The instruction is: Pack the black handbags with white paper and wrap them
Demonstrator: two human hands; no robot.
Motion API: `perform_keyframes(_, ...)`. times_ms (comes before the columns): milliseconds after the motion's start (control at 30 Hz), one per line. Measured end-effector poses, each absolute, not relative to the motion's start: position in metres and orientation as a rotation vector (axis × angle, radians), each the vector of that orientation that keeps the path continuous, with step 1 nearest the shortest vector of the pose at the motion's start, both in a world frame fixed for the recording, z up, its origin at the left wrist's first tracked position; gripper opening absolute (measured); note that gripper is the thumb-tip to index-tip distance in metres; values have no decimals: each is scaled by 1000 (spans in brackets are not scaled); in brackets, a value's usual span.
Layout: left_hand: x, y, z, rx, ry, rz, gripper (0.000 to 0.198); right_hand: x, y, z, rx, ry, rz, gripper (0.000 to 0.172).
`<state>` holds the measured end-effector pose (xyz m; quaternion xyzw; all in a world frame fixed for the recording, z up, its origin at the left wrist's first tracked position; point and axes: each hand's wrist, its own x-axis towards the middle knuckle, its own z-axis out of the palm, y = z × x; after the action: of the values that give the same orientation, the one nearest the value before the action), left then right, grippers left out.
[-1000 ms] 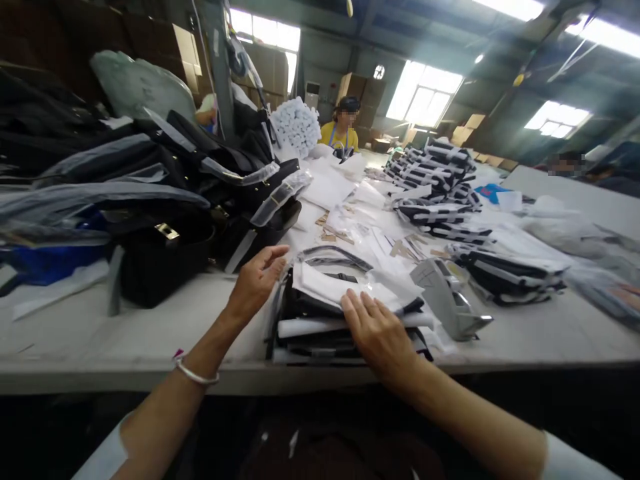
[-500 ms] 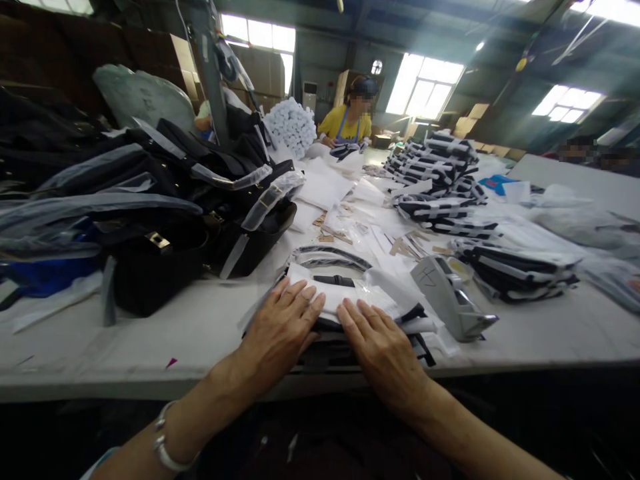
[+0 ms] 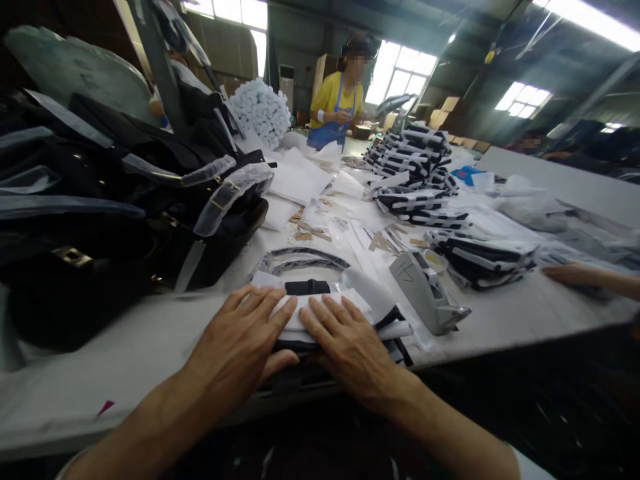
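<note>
A dark bag with a wrapped handle (image 3: 305,257) lies flat near the front edge of the table, with white paper (image 3: 295,319) over its top. My left hand (image 3: 245,333) rests palm down on the paper's left part, fingers stretched out. Flat on the right part of the same paper is my right hand (image 3: 350,343), its fingers also extended. Neither hand grips anything. Between and beyond the fingertips a black strap piece (image 3: 307,287) shows. Just right of the bag stands a grey tape dispenser (image 3: 427,293).
Black bags (image 3: 200,200) with wrapped straps are heaped at the left. Stacked black-and-white bundles (image 3: 415,173) rise at the back right, with another bundle (image 3: 485,260) nearer. A person in yellow (image 3: 335,100) stands behind the table. Another person's hand (image 3: 570,273) reaches in from the right.
The view has swung right, shifting the scene left. Both hands stay on the paper. The person in yellow now stands more upright, and another person's hand shows farther in at the right.
</note>
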<state>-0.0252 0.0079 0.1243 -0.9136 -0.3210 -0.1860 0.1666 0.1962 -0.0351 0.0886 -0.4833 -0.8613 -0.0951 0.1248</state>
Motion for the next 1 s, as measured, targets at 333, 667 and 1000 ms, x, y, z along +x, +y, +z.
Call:
perform_keyframes(333, -33, 40, 151, -2940, -849, -72, 80, 198, -38, 83, -1391, -2468, -299, 63)
perform_keyframes(667, -32, 23, 113, -2829, -882, -258, 51, 194, -36, 75, -1437, -2404, -293, 65)
perform_keyframes(1000, -50, -10, 71, -2508, -751, -557, 42, 189, -32, 75, -1443, -2477, -364, 48)
